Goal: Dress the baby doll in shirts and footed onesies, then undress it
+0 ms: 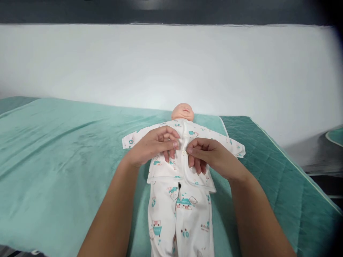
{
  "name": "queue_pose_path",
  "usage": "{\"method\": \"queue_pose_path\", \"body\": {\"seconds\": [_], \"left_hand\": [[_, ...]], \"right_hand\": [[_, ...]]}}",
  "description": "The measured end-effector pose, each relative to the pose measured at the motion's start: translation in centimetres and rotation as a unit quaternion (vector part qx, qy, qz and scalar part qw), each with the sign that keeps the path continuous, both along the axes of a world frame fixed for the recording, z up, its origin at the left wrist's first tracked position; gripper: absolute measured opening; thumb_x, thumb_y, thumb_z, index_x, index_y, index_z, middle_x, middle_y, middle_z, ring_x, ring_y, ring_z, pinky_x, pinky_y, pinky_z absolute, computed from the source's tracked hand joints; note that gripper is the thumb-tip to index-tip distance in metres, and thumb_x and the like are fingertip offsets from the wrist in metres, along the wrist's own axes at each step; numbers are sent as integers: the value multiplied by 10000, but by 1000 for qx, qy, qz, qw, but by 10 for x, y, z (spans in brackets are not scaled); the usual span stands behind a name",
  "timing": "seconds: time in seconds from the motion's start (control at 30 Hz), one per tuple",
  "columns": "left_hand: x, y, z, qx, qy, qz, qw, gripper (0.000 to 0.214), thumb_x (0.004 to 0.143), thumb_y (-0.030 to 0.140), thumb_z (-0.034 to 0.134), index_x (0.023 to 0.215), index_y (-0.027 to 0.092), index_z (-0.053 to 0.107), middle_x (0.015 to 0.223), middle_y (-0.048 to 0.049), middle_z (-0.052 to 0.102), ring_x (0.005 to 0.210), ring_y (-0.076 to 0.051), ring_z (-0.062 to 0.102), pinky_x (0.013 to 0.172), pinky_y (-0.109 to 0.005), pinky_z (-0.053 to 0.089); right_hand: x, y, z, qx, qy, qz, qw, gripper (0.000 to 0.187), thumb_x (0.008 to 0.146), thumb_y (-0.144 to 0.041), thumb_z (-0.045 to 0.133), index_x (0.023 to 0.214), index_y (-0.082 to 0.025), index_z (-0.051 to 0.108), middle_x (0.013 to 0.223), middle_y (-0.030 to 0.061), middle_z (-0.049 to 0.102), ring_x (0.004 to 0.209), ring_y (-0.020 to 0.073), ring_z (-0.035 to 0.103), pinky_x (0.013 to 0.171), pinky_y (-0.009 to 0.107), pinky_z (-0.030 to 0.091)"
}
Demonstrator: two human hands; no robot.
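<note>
Ten o'clock from the button [184, 152], our left hand [155, 143] is hanging loose, empty; at three, our right hand [211, 153] is pinching, catch unclear, perhaps steadying it

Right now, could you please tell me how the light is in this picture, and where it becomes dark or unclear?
In the head view, soft light covers the white wall, dimmer toward its right edge; in the same head view, the right-hand corners fade into blurred black, and a grey shadow lies low on the wall at right; also there, the left hand, right hand and printed jacket look fairly sharp.
</note>
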State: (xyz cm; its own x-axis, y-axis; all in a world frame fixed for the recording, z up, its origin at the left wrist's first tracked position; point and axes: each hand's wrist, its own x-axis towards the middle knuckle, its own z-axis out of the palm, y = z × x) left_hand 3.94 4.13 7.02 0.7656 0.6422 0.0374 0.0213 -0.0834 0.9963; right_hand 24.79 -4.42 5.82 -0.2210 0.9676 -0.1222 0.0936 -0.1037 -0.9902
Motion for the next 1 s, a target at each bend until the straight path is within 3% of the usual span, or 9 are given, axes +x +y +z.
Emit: {"method": "queue_pose_path", "body": {"seconds": [0.1, 0.37, 1.0], "left_hand": [[3, 0, 0, 9, 3, 20, 1000, 205, 848, 316, 669, 977, 178, 591, 747, -6, 661, 638, -123, 645, 524, -224, 527], [3, -4, 6, 45, 101, -17, 994, 204, 853, 334, 657, 983, 177, 660, 752, -30, 696, 657, -123, 647, 542, -212, 528], [3, -2, 4, 63, 129, -41, 989, 168, 799, 293, 688, 932, 192, 662, 803, -16, 690, 690, -110, 632, 581, -206, 501]], "right_hand": [[0, 0, 0, -4, -3, 1, 1000, 218, 914, -396, 589, 854, -186, 589, 687, 16, 684, 490, 102, 612, 427, 186, 443], [-1, -1, 1, -8, -21, 2, 1000, 229, 904, -403, 599, 829, -187, 588, 695, 21, 693, 499, 109, 620, 435, 199, 439], [-2, -1, 1, -14, -35, -1, 999, 320, 892, -462, 606, 759, -173, 639, 740, 42, 720, 501, 99, 614, 445, 206, 437]]}}
